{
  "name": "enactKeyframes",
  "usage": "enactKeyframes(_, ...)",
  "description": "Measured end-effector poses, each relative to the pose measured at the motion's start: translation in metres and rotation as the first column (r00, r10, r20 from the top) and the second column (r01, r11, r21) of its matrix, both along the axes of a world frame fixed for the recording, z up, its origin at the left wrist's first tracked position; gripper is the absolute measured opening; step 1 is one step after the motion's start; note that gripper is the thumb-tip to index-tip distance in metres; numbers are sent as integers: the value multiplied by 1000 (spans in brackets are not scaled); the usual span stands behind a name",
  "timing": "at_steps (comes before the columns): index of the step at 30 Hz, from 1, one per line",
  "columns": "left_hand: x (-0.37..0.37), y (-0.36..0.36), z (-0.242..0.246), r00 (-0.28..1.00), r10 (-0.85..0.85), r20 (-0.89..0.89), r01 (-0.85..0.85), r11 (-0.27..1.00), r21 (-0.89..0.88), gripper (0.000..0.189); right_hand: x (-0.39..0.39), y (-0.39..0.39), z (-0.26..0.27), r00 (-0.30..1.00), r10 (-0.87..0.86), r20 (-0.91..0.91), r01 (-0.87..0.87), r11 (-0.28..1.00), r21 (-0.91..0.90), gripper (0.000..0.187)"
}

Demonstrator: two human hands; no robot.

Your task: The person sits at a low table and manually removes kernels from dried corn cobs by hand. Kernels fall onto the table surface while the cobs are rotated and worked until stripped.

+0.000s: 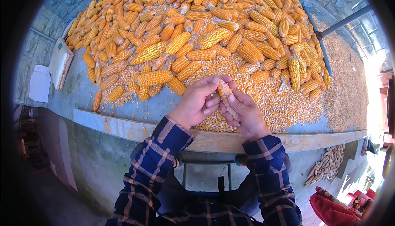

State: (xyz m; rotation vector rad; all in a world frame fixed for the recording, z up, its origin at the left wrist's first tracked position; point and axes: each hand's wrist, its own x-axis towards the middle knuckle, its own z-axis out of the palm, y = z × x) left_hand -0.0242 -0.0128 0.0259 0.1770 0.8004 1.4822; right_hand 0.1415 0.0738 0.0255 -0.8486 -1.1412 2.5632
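A mostly stripped corn cob [226, 98] is held between my two hands, just above a bed of loose yellow kernels [277, 110]. My right hand [245, 110] wraps its lower part, the thumb lying along the cob. At the cob's upper end, my left hand [200, 99] has its thumb and fingers pressed against it. Pinkish bare core shows over most of the visible surface. Beyond the hands, a big heap of dried corn ears [197, 19] covers the far side of the surface.
A wooden board [216, 139] edges the near side. At right a blue-grey bar [319, 50] separates the heap from finer grain [345, 84]. Bare cobs [327, 164] lie on the floor, near red cloth [333, 206]. A white container [61, 62] stands at left.
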Motion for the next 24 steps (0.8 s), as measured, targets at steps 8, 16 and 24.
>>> enactKeyframes(8, -1, -9, -21, 978, -15, -209, -1, 997, -76, 29, -12, -19, -14, 994, 20, 111, -42, 981, 191, 26)
enactKeyframes(16, -5, -2, 3, 999, -52, 2, 52, 999, 17, 26, 1, 2, -8, 997, -44, -57, 30, 971, -239, 29)
enactKeyframes(24, 1, -4, -16, 968, -37, -249, 8, 993, -118, 21, -10, -11, -14, 997, -3, 78, 12, 994, -109, 37)
